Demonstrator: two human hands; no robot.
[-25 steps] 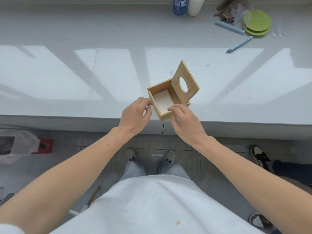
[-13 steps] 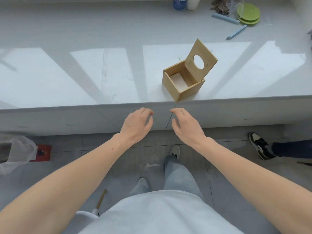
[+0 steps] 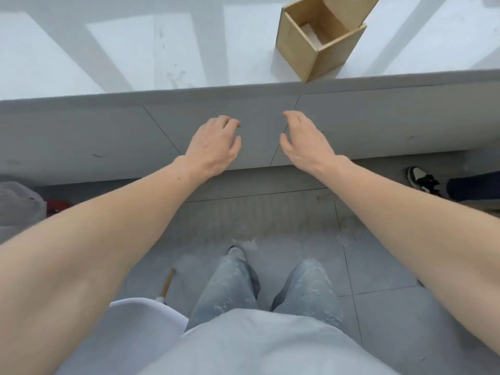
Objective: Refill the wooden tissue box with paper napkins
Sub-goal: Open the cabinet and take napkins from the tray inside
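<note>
The wooden tissue box (image 3: 303,50) stands at the front edge of the white counter (image 3: 135,58), upper right of the view. Its hinged lid (image 3: 351,9) with a round hole is swung up and cut off by the frame top. A little white paper (image 3: 311,36) shows at the bottom inside. My left hand (image 3: 213,144) and my right hand (image 3: 305,142) hang below the counter edge in front of its grey face, apart from the box, fingers loosely curled and holding nothing.
The counter's grey front panel (image 3: 81,136) runs across the middle. Another person's black-and-white shoe (image 3: 422,180) is on the tiled floor at right. A plastic bag (image 3: 19,204) sits at far left, a white chair seat (image 3: 143,323) and a wooden stick (image 3: 167,282) lie low left.
Both hands let go of the box, which now stands on the counter, and drew back below its edge. The view has tipped down toward the floor and my legs.
</note>
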